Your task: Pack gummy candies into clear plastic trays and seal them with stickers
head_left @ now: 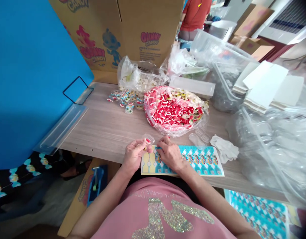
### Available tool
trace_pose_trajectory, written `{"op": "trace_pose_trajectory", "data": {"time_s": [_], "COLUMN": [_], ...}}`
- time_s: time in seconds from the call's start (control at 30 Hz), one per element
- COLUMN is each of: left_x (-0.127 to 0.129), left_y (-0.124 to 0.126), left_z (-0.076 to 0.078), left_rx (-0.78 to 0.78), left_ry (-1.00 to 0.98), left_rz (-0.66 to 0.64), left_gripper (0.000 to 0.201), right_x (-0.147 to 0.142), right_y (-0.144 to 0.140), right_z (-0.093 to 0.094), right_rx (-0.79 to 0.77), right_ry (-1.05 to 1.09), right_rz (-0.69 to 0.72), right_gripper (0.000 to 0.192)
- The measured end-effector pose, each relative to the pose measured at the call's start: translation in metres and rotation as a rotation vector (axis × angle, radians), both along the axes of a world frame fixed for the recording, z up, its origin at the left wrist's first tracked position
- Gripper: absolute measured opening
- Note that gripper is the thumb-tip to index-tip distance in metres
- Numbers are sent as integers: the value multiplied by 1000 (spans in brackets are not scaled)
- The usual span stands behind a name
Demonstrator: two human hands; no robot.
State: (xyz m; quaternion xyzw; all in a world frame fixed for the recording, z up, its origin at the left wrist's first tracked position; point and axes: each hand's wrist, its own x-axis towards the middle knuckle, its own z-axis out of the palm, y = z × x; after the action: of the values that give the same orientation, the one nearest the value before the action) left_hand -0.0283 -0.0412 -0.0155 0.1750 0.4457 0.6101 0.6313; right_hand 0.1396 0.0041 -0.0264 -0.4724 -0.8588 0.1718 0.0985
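Nearest, the left hand (135,153) had its fingers pinched around a small clear candy packet (148,140), while the right hand (169,153) pressed closed fingers down on the sticker sheet (202,161) lying at the desk (105,126) edge. Just beyond lay a crumpled tissue (224,148) and a heaped bag of red and white gummies (174,109). Farther back sat a pile of wrapped candies (126,99) and a cardboard box (133,30).

Blue board (26,83) stands left w/ a wire stand (74,89). Gummy Candy carton (118,30) at back. Stacked white boards (265,88) right, crumpled tissue (224,147) nr table edge, tape dispenser (96,182) below.
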Motion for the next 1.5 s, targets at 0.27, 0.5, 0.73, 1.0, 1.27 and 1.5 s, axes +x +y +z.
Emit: {"op": "trace_pose_trajectory", "data": {"time_s": [0.27,0.5,0.73,1.0,1.27,1.5], "left_x": [-1,-6,-5,-1,9,24], "left_y": [6,3,0,-3,-1,7], "left_z": [-12,-19,-22,-21,-23,6], "left_rx": [139,177,114,50,-56,56], "left_ry": [-48,20,100,6,37,350], "left_rz": [-194,-476,-483,-452,-220,-423], "left_gripper": [24,26,30,32,39,30], "right_x": [15,19,44,30,48,32], "right_y": [-3,-2,-22,-41,-60,-15], "right_z": [-16,-17,-6,-15,2,26], "right_rx": [50,51,-146,-4,104,288], "right_ry": [467,677,683,479,871,1113], "right_rz": [89,68,-21,16,-116,-411], "right_gripper": [16,16,26,13,12,26]}}
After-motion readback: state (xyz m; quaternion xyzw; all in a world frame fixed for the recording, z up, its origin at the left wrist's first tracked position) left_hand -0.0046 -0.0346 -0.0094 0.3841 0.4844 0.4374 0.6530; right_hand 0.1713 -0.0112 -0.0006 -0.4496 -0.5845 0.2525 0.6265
